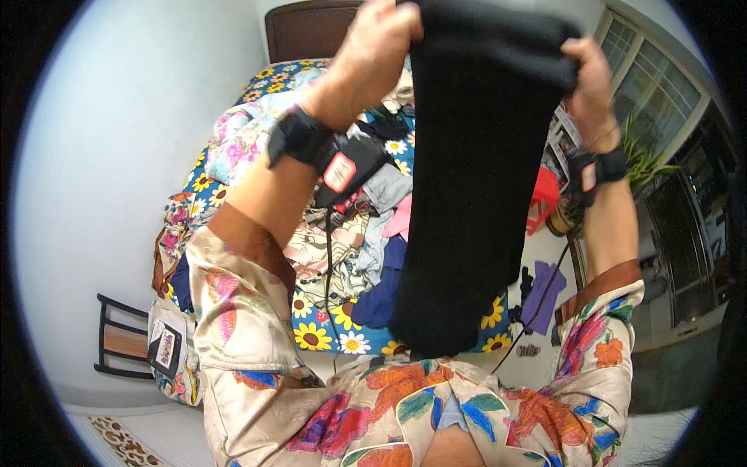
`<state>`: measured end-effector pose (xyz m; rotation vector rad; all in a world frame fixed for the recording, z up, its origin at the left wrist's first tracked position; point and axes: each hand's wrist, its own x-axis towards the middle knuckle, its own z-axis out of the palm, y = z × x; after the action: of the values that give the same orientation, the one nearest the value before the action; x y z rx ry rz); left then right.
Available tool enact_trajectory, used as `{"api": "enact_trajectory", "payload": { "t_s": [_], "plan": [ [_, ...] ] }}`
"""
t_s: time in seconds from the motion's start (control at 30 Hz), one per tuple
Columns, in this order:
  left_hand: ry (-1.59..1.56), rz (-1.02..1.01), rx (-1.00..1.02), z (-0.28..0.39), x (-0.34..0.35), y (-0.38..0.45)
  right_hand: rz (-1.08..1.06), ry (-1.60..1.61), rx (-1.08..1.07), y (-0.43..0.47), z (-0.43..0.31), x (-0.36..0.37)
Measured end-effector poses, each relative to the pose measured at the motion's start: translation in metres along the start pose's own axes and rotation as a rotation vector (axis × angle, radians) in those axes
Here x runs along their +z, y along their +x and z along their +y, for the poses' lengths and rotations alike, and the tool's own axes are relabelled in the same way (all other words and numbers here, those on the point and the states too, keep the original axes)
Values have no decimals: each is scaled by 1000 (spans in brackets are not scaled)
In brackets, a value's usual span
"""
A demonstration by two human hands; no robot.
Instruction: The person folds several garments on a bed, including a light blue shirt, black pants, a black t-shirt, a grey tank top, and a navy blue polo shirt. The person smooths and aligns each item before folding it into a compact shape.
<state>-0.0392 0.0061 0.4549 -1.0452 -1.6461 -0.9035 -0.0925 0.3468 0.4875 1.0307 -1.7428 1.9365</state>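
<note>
A black garment (473, 192), possibly a pair of trousers, hangs stretched out in front of me. My left hand (379, 46) grips its upper left corner, and my right hand (589, 82) holds the upper right corner. The cloth drops down almost to my chest and hides the middle of the bed. Both hands are slightly blurred. Black straps with devices (350, 169) sit on my wrists, and thin cables run down from them. Behind the garment, a heap of mixed clothes (344, 245) covers part of the sunflower-print bedsheet (312, 335).
A floral quilt (239, 134) lies at the bed's left side, below the dark headboard (309, 32). On the left stands a chair (122, 338) with cloth on it. To the right are a red plastic stool or crate (543, 195), a potted plant (639, 154) and a purple cloth (543, 298) on the floor.
</note>
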Motion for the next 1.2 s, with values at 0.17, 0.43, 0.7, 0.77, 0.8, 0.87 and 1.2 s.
{"api": "enact_trajectory", "payload": {
  "t_s": [0.17, 0.43, 0.7, 0.77, 0.8, 0.87, 1.2],
  "plan": [
    [-1153, -57, -394, 58, -40, 36, 79, -241, -147, -31, -54, -5],
    [-1088, -32, -961, 120, -55, -130, 34, 221, 362, -160, -24, 66],
    [-782, -57, -2080, 180, 31, -438, 140, 444, 1434, -428, 160, 141],
    [-816, -36, -2314, 205, 45, -482, 167, 399, 1592, -487, 182, 140],
    [-893, -6, -2317, 215, 48, -495, 150, 444, 1619, -508, 192, 135],
    [-903, -44, -2388, 228, 49, -511, 151, 412, 1705, -541, 206, 126],
    [-589, 177, -2544, 257, 58, -497, 276, 443, 1563, -577, 178, 129]
  ]
}}
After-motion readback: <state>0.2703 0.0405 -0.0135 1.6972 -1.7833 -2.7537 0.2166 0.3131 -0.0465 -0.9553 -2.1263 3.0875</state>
